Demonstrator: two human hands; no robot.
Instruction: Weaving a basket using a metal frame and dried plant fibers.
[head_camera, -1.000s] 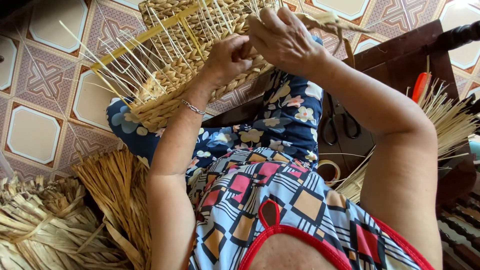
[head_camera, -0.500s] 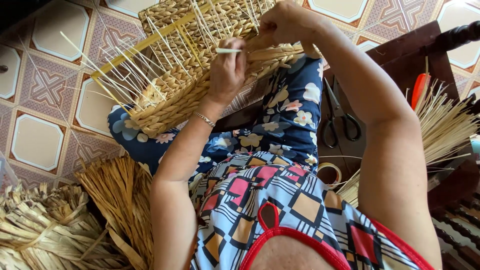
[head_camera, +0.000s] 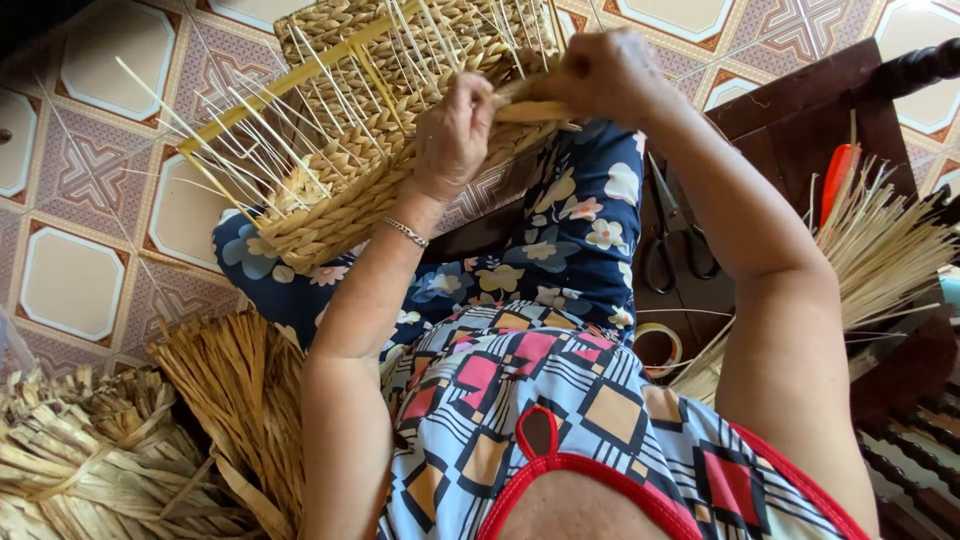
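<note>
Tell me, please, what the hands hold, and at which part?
Both hands, left and right, grip a flat woven strand at the near rim of the half-woven basket.

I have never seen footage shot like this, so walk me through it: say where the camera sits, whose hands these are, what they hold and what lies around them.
The camera sits on the person's head and looks down over their chest and lap. Both bare hands work on a half-woven basket resting on the knee, with thin pale sticks standing out of it. The left hand, with a bracelet at the wrist, grips the woven rim. The right hand pinches a flat straw strand there. On a dark wooden seat at the right lie scissors, a tape roll and a bundle of sticks. Dried straw is heaped on the tiled floor.
</note>
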